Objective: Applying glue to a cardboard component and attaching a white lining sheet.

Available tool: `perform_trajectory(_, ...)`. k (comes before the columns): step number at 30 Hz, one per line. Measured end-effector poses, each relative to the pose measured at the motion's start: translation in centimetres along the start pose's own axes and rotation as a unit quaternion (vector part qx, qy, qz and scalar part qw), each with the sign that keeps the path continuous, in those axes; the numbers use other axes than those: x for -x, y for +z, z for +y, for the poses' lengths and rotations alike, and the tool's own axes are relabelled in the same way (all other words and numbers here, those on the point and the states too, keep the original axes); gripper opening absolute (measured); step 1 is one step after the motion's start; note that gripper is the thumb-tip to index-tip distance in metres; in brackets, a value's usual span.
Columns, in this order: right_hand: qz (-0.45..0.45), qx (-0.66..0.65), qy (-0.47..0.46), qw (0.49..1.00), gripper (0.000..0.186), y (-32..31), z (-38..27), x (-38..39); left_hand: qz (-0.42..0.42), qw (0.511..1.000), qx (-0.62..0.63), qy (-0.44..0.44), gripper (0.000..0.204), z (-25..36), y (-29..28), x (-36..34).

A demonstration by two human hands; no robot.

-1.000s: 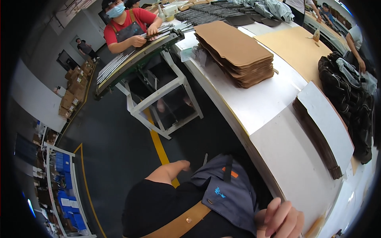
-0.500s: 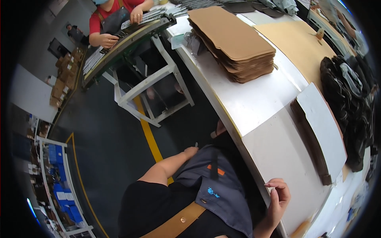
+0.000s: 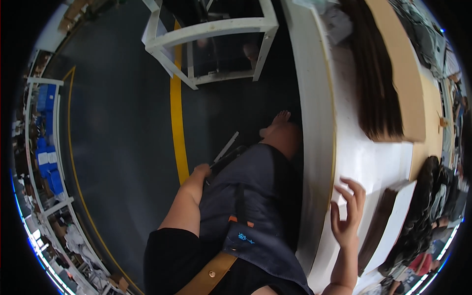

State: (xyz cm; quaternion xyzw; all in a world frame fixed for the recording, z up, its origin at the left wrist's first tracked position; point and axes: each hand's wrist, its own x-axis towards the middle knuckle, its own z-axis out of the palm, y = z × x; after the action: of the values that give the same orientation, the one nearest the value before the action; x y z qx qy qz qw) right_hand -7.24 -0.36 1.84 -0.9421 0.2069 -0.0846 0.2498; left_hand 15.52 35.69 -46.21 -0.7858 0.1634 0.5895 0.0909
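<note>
Head cam: our R hand (image 3: 348, 220), empty, fingers spread & half-curled, is near the tabletop (image 3: 368, 164) edge; white-topped stack (image 3: 397, 223) lies on top, just R. Our L hand (image 3: 201, 172) is by a pale strip (image 3: 227, 146); can't tell if gripping.

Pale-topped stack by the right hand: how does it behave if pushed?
The pale-topped stack may shear, as its layers show no binding. It's probably heavy as a whole, being many layers thick. Tipping seems unlikely: it lies flat on the table.
</note>
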Motion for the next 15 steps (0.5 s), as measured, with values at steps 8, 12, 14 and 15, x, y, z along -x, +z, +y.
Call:
perform_trajectory(8, -0.045, 0.101, -0.041, 0.993, 0.055, 4.7, 3.7, -12.7, 0.109, 0.984, 0.130, 0.062, 0.034, 7.6, -4.8, -8.7)
perform_trajectory(12, -0.109, 0.184, -0.020, 0.977, 0.058, 4.1, 4.5, -12.1, 0.068, 0.995, 0.067, 0.035, 0.033, 10.6, -6.0, -13.8)
perform_trajectory(14, -0.113, 0.183, -0.002, 0.977, 0.056, 4.1, 4.5, -12.0, 0.059, 0.996, -0.057, 0.035, 0.036, 11.2, -6.1, -15.6)
perform_trajectory(15, -0.118, 0.185, -0.014, 0.976, 0.057, 4.1, 4.6, -12.0, 0.052, 0.996, -0.066, 0.040, 0.036, 11.4, -5.9, -16.3)
